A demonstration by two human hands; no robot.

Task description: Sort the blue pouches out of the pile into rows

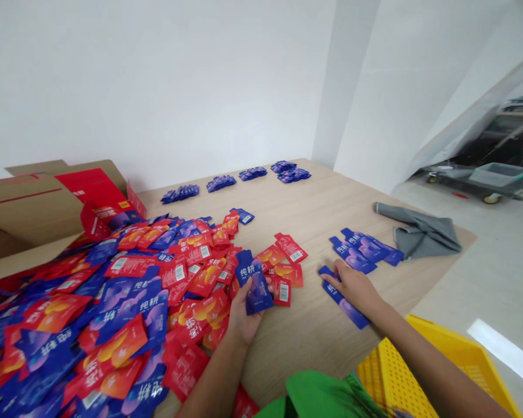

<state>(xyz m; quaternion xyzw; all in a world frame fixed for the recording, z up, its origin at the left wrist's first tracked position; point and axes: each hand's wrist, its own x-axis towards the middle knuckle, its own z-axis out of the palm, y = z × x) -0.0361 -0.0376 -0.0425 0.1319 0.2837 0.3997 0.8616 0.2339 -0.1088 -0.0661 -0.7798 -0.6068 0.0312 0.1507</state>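
Observation:
My left hand (246, 322) is closed on a blue pouch (257, 293), its printed front facing up, at the edge of a mixed heap. My right hand (358, 285) grips another blue pouch (351, 313) near its spout end, low over the table or touching it; the hand covers part of it. Just beyond that hand lies a short overlapping row of blue pouches (366, 249). Several red pouches (291, 247) rest between the heap and the right hand. The heap of red and blue pouches (126, 305) spreads over the left side.
An opened carton (30, 212) with red flaps stands behind the heap. Bundles of blue pouches (221, 183) line the far side of the wooden table (331, 197). A grey cloth (427, 232) lies near the right edge. Below is a yellow crate (448, 360).

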